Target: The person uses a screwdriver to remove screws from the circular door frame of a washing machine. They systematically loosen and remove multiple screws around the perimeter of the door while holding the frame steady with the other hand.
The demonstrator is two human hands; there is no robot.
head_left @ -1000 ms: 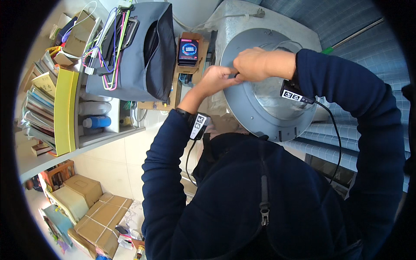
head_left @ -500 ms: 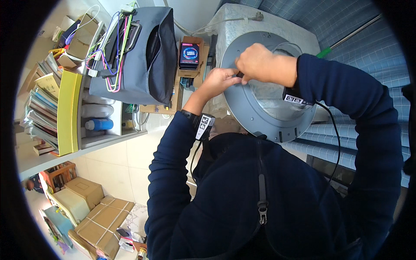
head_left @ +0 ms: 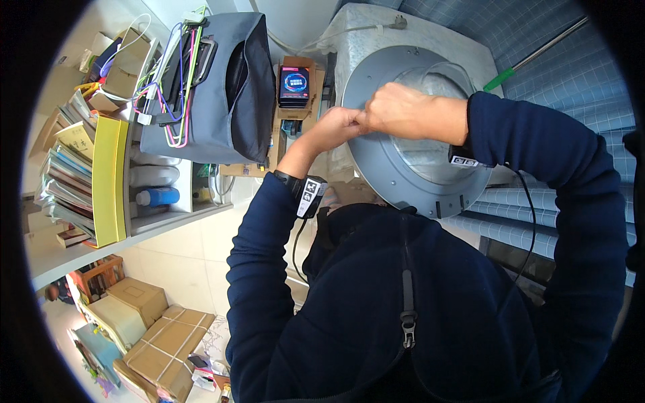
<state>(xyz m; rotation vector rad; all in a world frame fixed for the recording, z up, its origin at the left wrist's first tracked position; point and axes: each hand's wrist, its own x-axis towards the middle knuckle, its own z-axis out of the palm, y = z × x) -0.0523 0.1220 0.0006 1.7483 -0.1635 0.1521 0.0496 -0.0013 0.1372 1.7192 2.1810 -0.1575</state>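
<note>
A round grey ring (head_left: 376, 168) with a clear, bowl-shaped middle (head_left: 430, 158), much like a washing machine door, lies over a pale, marbled surface (head_left: 463, 50). At the ring's left rim my two hands meet. My left hand (head_left: 334, 129) is closed, its thumb and fingers pinched together against the right one. Palm down, my right hand (head_left: 398, 111) curls its fingers in over the rim. Whatever sits between the fingertips is hidden by the hands. Both wrists carry a strapped-on device with a cable.
Left of my hands stand a grey fabric bag (head_left: 252, 87) with coloured hangers (head_left: 181, 101) on it and a small open carton (head_left: 295, 84). A shelf with a yellow folder (head_left: 109, 181) runs further left. Right are blue checked curtains (head_left: 564, 87) and a green-ended pole (head_left: 500, 78).
My right hand has rolled over and dropped slightly, its knuckles now lower. The small dark piece seen between my fingers earlier is now covered. The ring has hardly moved.
</note>
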